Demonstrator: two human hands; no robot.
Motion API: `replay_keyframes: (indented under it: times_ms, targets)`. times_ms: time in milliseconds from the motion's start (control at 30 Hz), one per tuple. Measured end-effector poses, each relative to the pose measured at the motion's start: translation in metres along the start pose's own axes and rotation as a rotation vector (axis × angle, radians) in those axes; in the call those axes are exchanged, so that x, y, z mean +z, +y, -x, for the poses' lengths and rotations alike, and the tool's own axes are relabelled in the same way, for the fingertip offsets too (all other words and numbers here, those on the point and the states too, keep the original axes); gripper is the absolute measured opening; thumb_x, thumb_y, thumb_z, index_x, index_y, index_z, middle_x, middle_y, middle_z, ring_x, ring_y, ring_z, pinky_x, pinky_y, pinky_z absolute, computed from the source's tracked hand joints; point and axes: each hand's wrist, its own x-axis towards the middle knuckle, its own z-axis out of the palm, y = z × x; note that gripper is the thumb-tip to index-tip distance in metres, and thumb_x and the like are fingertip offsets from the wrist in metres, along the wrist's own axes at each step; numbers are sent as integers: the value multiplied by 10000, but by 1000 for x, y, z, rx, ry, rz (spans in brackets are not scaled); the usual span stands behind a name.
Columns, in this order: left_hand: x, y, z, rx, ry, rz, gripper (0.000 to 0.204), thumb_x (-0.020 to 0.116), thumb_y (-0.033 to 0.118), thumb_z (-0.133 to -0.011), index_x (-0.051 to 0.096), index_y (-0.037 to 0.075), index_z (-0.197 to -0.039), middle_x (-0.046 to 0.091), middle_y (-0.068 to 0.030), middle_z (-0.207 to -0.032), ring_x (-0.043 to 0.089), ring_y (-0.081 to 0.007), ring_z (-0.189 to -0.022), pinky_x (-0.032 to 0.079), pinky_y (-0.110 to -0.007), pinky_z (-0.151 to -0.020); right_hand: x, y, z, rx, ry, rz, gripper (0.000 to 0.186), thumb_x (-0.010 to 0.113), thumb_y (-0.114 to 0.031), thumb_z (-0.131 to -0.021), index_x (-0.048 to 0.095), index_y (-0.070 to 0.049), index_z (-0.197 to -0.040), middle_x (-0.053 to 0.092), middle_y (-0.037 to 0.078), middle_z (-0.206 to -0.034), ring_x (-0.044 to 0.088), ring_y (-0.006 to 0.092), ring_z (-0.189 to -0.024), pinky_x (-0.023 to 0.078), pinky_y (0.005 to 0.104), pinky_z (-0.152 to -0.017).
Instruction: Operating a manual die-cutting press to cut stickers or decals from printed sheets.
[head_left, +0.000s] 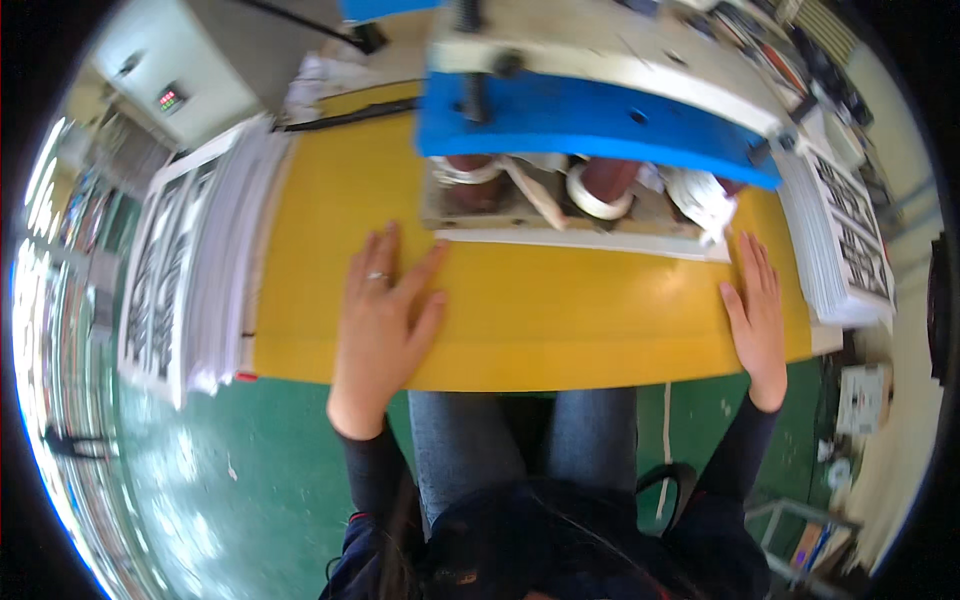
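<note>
From far away, I look down at two bare hands. The left hand (375, 320) lies open, palm down, with its fingers spread and nothing in them. Its pointing finger is at the left end of a white sheet (585, 241), but I can't tell if it touches. A ring (377, 276) sits on one finger. The right hand (758, 318) is open and empty too, just beside the sheet's right end.

The sheet lies on the yellow table (560, 335), between the hands and a bit ahead of them. Only its near edge peeks out from under a brown board (640, 222). On that board stand dark red tubes (610, 178) with white wraps. A big blue plate (590, 115) is above them.

I worry about the fingers. If the board or plate came down while a fingertip was under the edge, it could get pinched. If one hand pushed harder than the other, I think the sheet could turn crooked. A wide elbow swing could bump the left paper stack (225, 260) or the right paper stack (835, 240) and make papers slide.
</note>
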Motion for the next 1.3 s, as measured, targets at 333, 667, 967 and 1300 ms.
replay_keyframes:
  times_ms: [333, 667, 967, 1300]
  targets:
    - [-87, 65, 29, 631, -156, 1934, 359, 481, 185, -1047, 633, -120, -1162, 667, -326, -1183, 676, -413, -1116, 493, -511, -1034, 1, 12, 3, -32, 2, -121, 608, 496, -256, -1031, 328, -37, -1572, 357, 173, -1619, 276, 374, -1515, 187, 467, -1242]
    - [-98, 179, 68, 602, -78, 2155, 814, 391, 574, -1016, 525, -160, -1342, 532, -389, -1312, 524, -503, -1249, 428, -566, -1047, 3, 22, 0, -31, 30, -143, 597, 522, -282, -1018, 374, -54, -1550, 396, 180, -1595, 294, 393, -1507, 178, 504, -1238]
    - [-147, 167, 77, 552, -275, 2243, 1008, 395, 683, -1006, 422, -265, -1347, 415, -576, -1272, 438, -699, -1252, 431, -711, -999, 5, 23, 3, -23, 107, -146, 543, 585, -286, -982, 491, -50, -1461, 458, 234, -1531, 375, 428, -1443, 262, 502, -1202]
    - [-158, 141, 85, 408, -411, 1714, 835, 566, 473, -1005, 397, -252, -1383, 460, -489, -1357, 492, -554, -1325, 433, -594, -1095, -2, 17, 6, -2, 132, -154, 502, 620, -322, -961, 561, -86, -1400, 481, 234, -1513, 396, 438, -1424, 302, 496, -1183]
